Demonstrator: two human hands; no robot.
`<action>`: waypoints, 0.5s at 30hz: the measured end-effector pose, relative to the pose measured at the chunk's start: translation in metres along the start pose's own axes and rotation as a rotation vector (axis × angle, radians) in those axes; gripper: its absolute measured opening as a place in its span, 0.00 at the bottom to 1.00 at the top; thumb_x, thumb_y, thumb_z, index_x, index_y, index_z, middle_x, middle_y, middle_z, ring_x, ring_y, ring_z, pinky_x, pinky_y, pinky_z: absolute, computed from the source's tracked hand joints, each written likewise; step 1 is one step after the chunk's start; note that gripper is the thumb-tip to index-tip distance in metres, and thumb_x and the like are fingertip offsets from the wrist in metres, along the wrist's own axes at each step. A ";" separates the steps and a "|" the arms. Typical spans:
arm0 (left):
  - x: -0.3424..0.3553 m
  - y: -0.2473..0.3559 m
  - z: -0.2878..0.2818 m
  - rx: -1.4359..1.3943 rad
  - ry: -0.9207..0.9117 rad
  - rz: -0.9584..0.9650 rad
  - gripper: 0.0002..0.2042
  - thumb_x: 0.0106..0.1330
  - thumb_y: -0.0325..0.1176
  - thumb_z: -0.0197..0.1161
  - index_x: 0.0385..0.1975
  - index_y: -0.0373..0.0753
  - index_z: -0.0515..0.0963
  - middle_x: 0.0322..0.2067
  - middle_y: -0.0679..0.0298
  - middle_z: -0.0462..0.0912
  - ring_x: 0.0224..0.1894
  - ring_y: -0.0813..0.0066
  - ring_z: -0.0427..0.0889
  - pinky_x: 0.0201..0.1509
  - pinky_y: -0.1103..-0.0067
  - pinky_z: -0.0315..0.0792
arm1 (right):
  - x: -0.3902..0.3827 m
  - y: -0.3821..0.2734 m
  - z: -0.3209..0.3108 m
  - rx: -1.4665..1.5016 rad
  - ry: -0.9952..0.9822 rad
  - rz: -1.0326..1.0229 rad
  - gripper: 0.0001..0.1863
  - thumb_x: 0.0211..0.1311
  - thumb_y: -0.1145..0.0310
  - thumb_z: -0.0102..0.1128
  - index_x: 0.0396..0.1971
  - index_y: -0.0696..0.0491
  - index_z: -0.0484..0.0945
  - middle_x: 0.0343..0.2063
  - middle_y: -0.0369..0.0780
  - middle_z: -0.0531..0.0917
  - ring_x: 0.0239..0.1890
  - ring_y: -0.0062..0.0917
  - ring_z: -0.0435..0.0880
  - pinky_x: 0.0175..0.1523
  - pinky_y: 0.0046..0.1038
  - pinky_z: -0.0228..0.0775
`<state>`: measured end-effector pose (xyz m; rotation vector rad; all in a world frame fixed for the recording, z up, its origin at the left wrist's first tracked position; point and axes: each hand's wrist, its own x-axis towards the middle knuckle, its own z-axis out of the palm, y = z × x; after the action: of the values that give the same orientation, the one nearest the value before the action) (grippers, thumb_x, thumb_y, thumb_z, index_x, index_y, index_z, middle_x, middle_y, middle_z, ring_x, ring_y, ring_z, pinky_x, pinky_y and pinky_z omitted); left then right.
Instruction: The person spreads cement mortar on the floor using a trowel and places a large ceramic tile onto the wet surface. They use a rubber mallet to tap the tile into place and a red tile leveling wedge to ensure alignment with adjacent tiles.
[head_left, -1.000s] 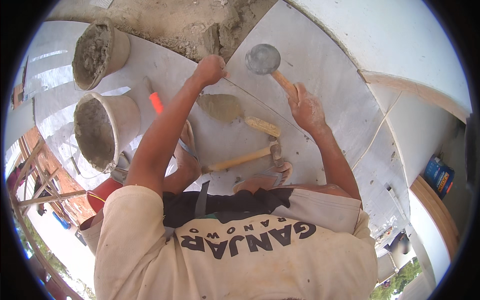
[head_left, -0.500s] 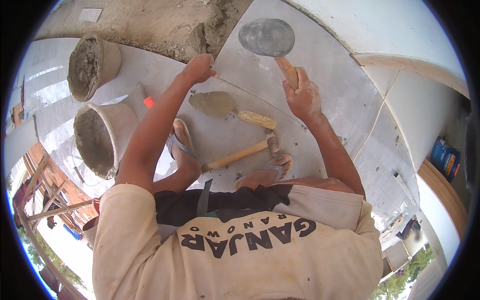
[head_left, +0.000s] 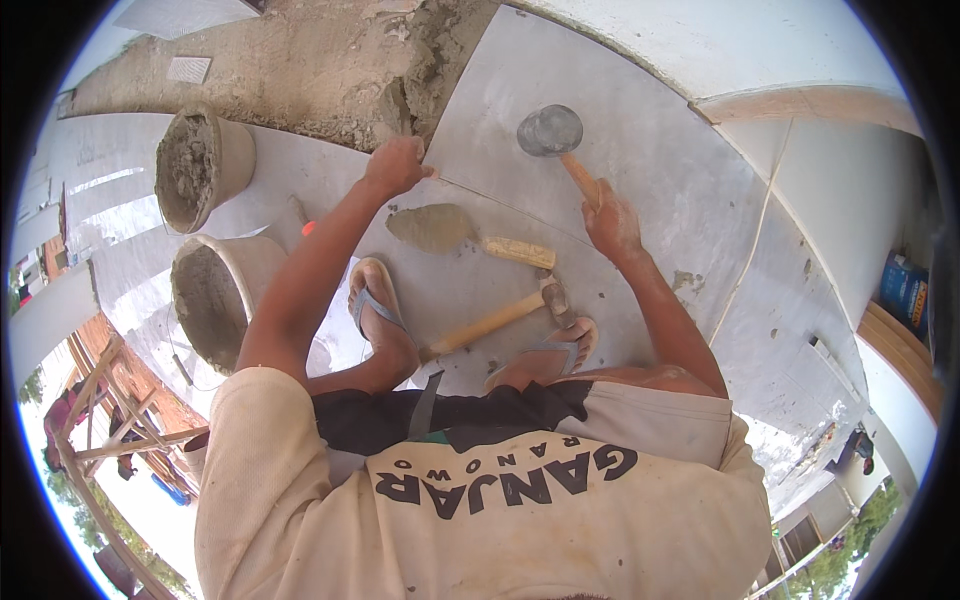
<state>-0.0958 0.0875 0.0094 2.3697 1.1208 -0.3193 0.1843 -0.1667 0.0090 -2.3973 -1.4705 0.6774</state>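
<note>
My right hand [head_left: 612, 225] grips the wooden handle of a rubber mallet [head_left: 550, 131], whose dark grey head is over a large grey floor tile [head_left: 640, 130]. My left hand [head_left: 397, 165] is closed at the tile's near left corner, beside the rough mortar bed [head_left: 330, 95]. A flat grey piece stands just beyond its knuckles; what the fingers hold is not clear. Between my arms lies a mortar-coated trowel [head_left: 430, 228] with a wooden handle. Nearer my feet, a hammer [head_left: 482, 327] rests on the tiles, its metal head by my right sandal.
Two buckets of wet mortar, a far bucket [head_left: 236, 165] and a near bucket [head_left: 262, 262], stand left of my left arm. A red-handled tool [head_left: 307, 228] lies beside them. A pale wall [head_left: 790, 50] borders the floor at right, with a blue container [head_left: 903, 290] farther along.
The mallet has come down from near the camera toward the tile, and my right hand has lowered with it. My left hand stays at the tile corner. The view has shifted slightly.
</note>
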 end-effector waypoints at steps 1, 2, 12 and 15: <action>-0.003 0.001 0.000 0.017 0.023 0.003 0.20 0.49 0.42 0.75 0.32 0.34 0.77 0.35 0.49 0.81 0.43 0.48 0.80 0.47 0.61 0.72 | -0.001 0.001 -0.001 0.023 -0.005 0.016 0.20 0.61 0.64 0.58 0.51 0.57 0.69 0.31 0.54 0.82 0.37 0.51 0.82 0.43 0.49 0.73; -0.006 -0.001 0.002 0.024 0.030 0.001 0.20 0.49 0.42 0.75 0.33 0.34 0.77 0.37 0.50 0.81 0.44 0.49 0.80 0.48 0.61 0.72 | -0.003 0.002 -0.005 0.037 -0.018 0.028 0.21 0.61 0.63 0.58 0.51 0.57 0.70 0.31 0.54 0.83 0.38 0.51 0.82 0.44 0.49 0.73; -0.008 0.044 0.014 0.180 0.202 0.255 0.36 0.54 0.45 0.71 0.61 0.38 0.64 0.65 0.50 0.59 0.69 0.49 0.56 0.68 0.57 0.57 | -0.014 0.001 -0.032 0.171 -0.044 0.178 0.20 0.60 0.61 0.59 0.49 0.57 0.71 0.31 0.53 0.83 0.35 0.50 0.83 0.42 0.47 0.74; 0.003 0.076 0.032 0.205 0.158 0.340 0.44 0.56 0.50 0.68 0.69 0.39 0.54 0.71 0.48 0.49 0.74 0.49 0.46 0.73 0.55 0.47 | -0.015 0.006 -0.042 0.195 -0.052 0.230 0.21 0.59 0.61 0.59 0.49 0.57 0.71 0.32 0.52 0.83 0.37 0.49 0.83 0.44 0.46 0.74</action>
<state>-0.0353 0.0319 0.0061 2.7526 0.7583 -0.1335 0.2048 -0.1816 0.0463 -2.4317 -1.0980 0.8961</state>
